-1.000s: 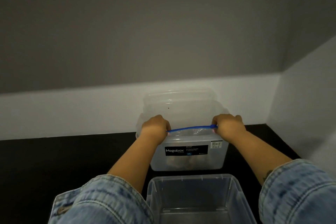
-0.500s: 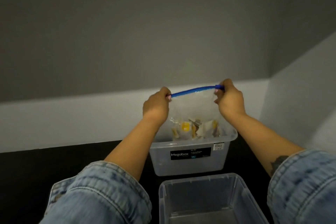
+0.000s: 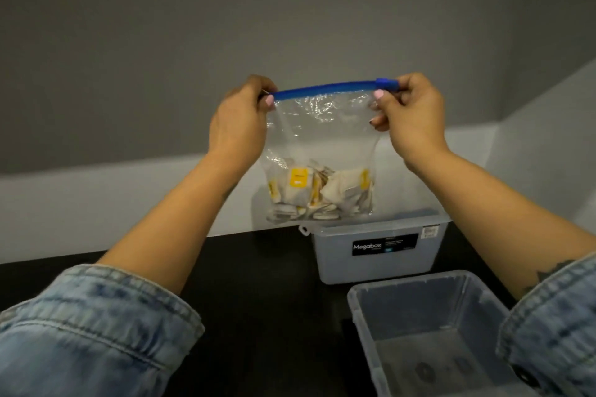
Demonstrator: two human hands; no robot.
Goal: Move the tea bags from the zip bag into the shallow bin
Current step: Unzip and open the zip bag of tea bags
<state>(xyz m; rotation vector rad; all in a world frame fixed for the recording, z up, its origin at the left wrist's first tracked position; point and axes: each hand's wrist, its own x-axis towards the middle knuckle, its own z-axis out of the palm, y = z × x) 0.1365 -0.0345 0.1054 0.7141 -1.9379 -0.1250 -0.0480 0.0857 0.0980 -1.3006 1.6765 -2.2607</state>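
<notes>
1. Two hands hold the zip bag (image 3: 322, 138) up in the air by its top corners — the left hand (image 3: 237, 126) pinches the left end of the blue zip strip (image 3: 322, 87), the right hand (image 3: 411, 116) pinches the right end by the slider (image 3: 386, 84).
2. Thin, crinkly film; I'd judge it light and floppy, so the stiff strip is the sound place to grip.
3. Tea bags (image 3: 319, 193) sag in a heap at the bottom — paper sachets, easily crushed.
4. Below sits a black counter (image 3: 258, 300), the shallow bin (image 3: 419, 332) near right, a labelled clear tub (image 3: 377, 255) behind it, grey walls beyond.
</notes>
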